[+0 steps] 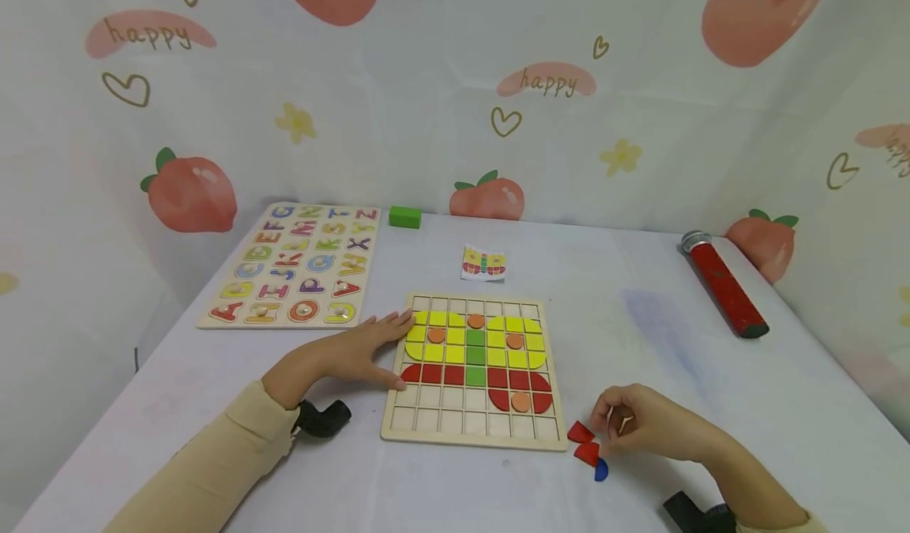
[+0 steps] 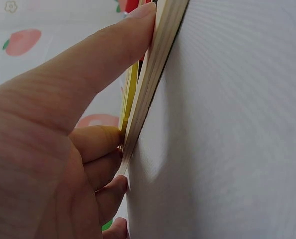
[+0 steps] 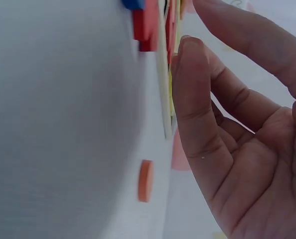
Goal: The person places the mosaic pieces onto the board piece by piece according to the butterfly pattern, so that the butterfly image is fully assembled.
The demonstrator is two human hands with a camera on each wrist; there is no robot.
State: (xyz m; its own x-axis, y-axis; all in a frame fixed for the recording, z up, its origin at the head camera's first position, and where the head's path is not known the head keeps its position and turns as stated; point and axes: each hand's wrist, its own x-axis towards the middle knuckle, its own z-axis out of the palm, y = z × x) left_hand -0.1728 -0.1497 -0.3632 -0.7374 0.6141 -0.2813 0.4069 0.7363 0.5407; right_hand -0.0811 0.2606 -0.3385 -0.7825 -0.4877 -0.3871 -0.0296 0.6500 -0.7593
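Observation:
My left hand (image 1: 355, 351) rests on the left edge of a wooden grid board (image 1: 434, 422), fingers stretched out, thumb on the rim. Yellow, red, green and orange pieces fill part of the grid in a butterfly-like pattern. Over the table at the board's lower right hovers my right hand (image 1: 643, 422), fingers loosely bent. A gap shows between its thumb and index finger in the right wrist view, with nothing held. Beside it lie red wedge pieces (image 1: 587, 454) and a blue piece (image 1: 601, 470). An orange disc (image 3: 145, 180) on the table shows only in the right wrist view.
Behind the board stands a small pattern card (image 1: 484, 263). An alphabet puzzle board (image 1: 284, 268) lies at the back left, near a green block (image 1: 405, 217). A red microphone-like cylinder (image 1: 727, 287) lies at the far right. A printed cloth (image 1: 398, 122) hangs behind the table.

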